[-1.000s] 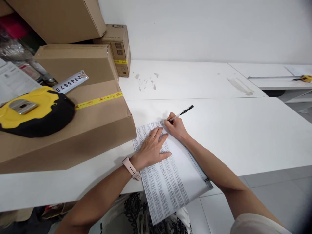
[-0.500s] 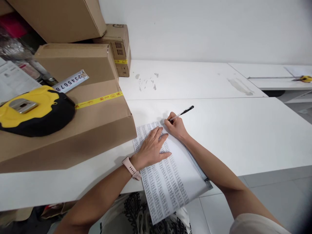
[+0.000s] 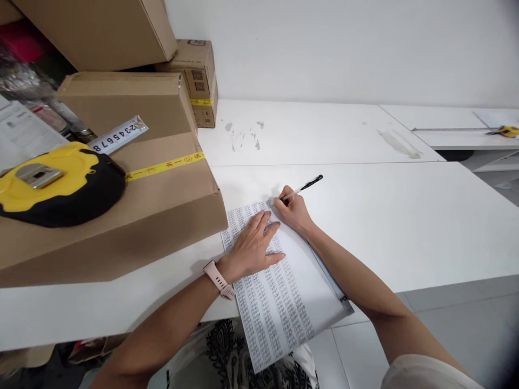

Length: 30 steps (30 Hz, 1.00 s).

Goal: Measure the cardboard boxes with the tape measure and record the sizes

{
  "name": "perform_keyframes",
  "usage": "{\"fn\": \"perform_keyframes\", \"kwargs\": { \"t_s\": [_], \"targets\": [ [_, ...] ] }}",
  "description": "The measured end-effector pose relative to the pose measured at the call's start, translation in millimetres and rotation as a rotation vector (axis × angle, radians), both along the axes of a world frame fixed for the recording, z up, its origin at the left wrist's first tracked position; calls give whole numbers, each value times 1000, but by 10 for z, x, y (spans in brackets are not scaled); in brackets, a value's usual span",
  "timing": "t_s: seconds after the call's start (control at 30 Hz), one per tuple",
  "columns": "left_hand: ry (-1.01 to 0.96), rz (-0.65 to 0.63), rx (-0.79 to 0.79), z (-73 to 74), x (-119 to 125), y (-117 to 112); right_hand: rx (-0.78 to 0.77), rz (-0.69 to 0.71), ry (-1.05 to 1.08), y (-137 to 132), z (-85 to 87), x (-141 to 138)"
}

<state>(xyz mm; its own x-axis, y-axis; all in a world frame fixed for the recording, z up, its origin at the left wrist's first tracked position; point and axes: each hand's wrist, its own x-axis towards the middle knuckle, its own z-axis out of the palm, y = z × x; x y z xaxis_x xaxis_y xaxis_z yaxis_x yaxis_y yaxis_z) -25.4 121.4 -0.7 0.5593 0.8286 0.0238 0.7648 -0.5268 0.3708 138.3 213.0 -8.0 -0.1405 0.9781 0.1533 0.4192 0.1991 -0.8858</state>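
My right hand point(image 3: 292, 210) is closed around a pen point(image 3: 302, 189) with a clear barrel and a black cap on its upper end. The pen's tip, hidden by my fingers, is at the top edge of a sheet of paper point(image 3: 300, 275). Columns of dense handwriting cover the left and middle of the sheet; a strip on its right is blank. My left hand point(image 3: 253, 246) lies flat on the writing with fingers spread, a pink watch band on the wrist. Under the sheet, a grey-edged folder or pad point(image 3: 344, 307) shows at the right. The paper's lower end overhangs the table.
Cardboard boxes point(image 3: 162, 216) with yellow tape stand close on my left. A large yellow and black tape measure point(image 3: 60, 183) is on the nearest one. Another tape measure point(image 3: 507, 131) lies far right on the white table point(image 3: 405, 216), which meets a white wall.
My right hand has shifted very slightly to the right with the pen. My left hand and the paper have stayed in place.
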Motion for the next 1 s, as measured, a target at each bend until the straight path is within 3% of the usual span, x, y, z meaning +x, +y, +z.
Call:
{"fn": "perform_keyframes", "kwargs": {
  "t_s": [0.73, 0.87, 1.0],
  "targets": [
    [-27, -3, 2, 4, -8, -6, 9, -1, -12, 0, -5, 10],
    [-51, 2, -16, -29, -14, 14, 135, -37, -37, 38, -27, 63],
    [-124, 25, 60, 18, 23, -51, 394, 85, -296, 68, -60, 206]
  ]
}}
